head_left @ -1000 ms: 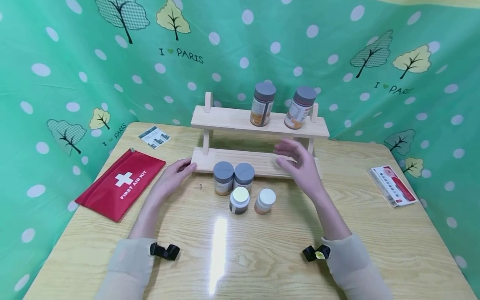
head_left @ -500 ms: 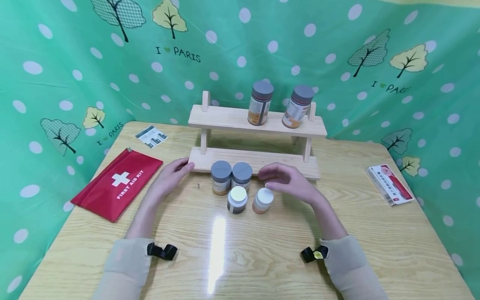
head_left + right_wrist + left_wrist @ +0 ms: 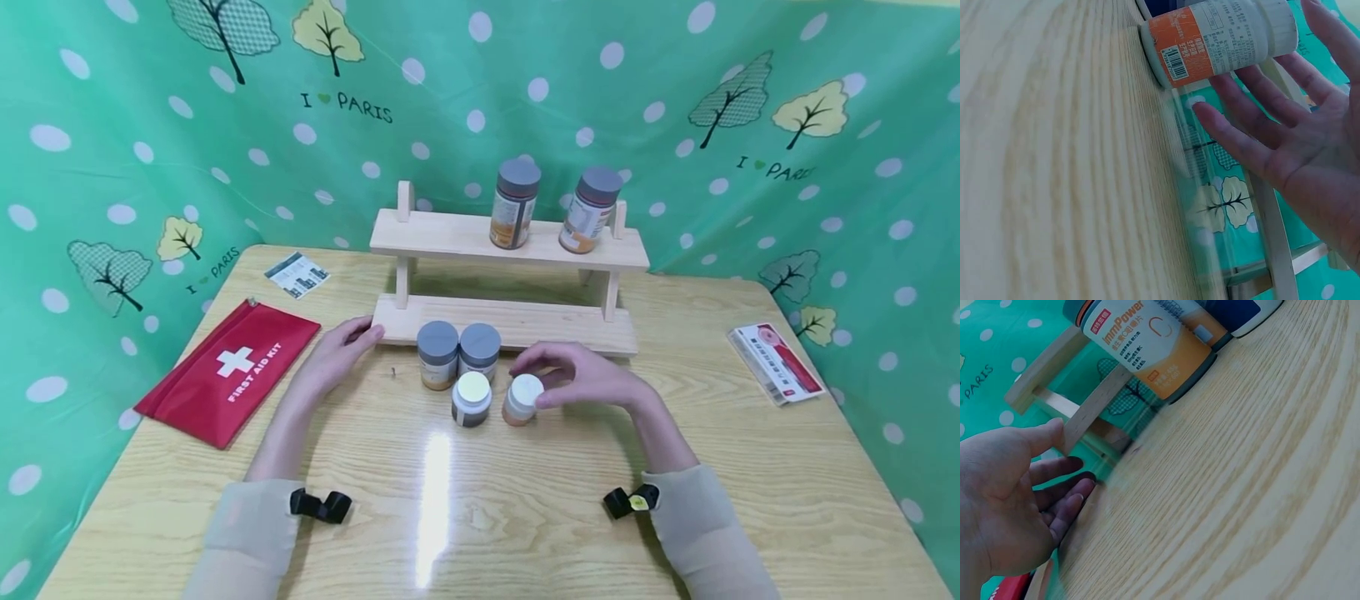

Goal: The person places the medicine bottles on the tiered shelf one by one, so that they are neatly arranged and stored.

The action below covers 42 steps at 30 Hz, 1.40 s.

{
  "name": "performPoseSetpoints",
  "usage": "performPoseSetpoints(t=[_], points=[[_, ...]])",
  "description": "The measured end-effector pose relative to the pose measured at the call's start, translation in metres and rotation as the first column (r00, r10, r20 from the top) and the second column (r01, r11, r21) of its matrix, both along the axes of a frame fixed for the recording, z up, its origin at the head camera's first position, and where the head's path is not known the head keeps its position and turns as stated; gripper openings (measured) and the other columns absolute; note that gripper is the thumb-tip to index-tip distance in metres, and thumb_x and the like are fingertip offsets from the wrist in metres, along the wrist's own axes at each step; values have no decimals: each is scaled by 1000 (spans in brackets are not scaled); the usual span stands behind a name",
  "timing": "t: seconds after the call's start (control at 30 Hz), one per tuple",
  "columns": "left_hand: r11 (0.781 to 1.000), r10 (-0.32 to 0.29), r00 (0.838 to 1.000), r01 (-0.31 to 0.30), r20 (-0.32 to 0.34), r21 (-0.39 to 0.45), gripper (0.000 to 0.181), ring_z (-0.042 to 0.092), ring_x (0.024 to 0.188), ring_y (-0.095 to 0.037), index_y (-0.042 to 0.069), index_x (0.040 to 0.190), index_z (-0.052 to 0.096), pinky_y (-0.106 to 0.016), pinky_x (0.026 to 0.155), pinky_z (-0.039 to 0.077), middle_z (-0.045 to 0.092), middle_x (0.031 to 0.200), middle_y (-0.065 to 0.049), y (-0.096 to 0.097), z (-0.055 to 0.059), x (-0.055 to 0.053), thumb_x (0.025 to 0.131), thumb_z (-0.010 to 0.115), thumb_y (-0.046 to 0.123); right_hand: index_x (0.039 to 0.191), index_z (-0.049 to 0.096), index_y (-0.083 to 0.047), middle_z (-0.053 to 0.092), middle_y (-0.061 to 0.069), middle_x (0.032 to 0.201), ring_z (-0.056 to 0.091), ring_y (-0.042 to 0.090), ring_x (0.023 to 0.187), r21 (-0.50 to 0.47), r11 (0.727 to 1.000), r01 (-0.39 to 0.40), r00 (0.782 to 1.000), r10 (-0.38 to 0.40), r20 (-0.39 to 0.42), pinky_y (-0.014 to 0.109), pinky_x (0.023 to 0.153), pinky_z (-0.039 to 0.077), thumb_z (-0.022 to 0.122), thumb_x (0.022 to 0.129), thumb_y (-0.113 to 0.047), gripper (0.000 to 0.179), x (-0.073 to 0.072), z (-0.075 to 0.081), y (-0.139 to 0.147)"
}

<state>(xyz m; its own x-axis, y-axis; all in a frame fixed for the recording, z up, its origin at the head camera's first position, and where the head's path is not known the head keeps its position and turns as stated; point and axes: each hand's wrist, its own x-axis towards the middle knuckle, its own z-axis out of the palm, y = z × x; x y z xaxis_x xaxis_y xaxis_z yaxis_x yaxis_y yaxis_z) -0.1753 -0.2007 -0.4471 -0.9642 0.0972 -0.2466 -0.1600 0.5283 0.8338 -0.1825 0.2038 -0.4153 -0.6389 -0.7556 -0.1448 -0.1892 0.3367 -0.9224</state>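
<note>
My left hand (image 3: pixel 339 354) rests at the left end of the two-tier wooden shelf (image 3: pixel 510 323). Its thumb touches the lower board's end, and the other fingers hang loosely bent in the left wrist view. Around a small white-capped bottle with an orange and white label (image 3: pixel 1210 40), my right hand (image 3: pixel 588 375) spreads its fingers; they lie behind it, the thumb near the cap. Beside that bottle stands a dark-bodied, white-capped bottle (image 3: pixel 471 402). Two grey-capped ImmPower bottles (image 3: pixel 437 354) stand just behind, close together. Two more grey-capped bottles (image 3: pixel 513 204) stand on the upper board.
A red first aid kit pouch (image 3: pixel 228 371) lies on the left of the wooden table (image 3: pixel 480 517), with a white and blue card or box (image 3: pixel 297 275) behind it. A red and white box (image 3: pixel 776 364) lies at the right. A green patterned cloth (image 3: pixel 465 83) hangs behind.
My right hand has come down from the shelf's right side to the small orange-and-white bottle, its fingers now around it. My left hand stays at the shelf's end. The view shifts slightly.
</note>
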Motion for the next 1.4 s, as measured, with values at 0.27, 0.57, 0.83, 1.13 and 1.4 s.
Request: performPoseSetpoints(t=[0.27,0.57,0.83,1.13,1.4], points=[[1000,-3,1000,3,-2,2,79,29,156,-42,5,160,34,-58,128,26,35,166,-22,-1,-1,1,104,49,59,130,64,-14,69,2,126,64,28,120,12,998,-67,998,68,-16,49,107,53,83,88,-16,47,-1,-5,0],[1000,-2,1000,2,3,17,79,28,156,-42,7,160,34,-57,128,26,35,166,-22,0,-1,1,104,49,59,127,65,-17,69,2,123,65,27,117,21,999,-45,999,45,-15,42,103,57,84,86,-16,44,2,-4,-2],[1000,-3,1000,3,8,0,79,28,156,-43,6,161,33,-59,128,25,34,166,-23,0,0,0,104,48,59,128,67,-15,70,4,123,68,22,112,9,1000,27,1000,-27,-2,42,99,60,84,86,-17,46,4,-1,-3],[1000,9,1000,-9,27,4,80,26,157,-41,8,161,34,-58,128,24,34,166,-21,0,4,2,103,49,61,128,67,-9,69,10,124,67,17,108,-60,992,112,985,-119,-121,30,93,60,81,87,-10,43,-1,24,1],[1000,2,1000,-2,30,12,81,25,157,-42,8,161,32,-59,128,24,33,167,-21,1,4,2,103,49,61,129,65,-10,67,9,122,65,22,109,-52,983,173,971,-179,-156,34,92,62,80,89,-12,42,-8,64,-3]])
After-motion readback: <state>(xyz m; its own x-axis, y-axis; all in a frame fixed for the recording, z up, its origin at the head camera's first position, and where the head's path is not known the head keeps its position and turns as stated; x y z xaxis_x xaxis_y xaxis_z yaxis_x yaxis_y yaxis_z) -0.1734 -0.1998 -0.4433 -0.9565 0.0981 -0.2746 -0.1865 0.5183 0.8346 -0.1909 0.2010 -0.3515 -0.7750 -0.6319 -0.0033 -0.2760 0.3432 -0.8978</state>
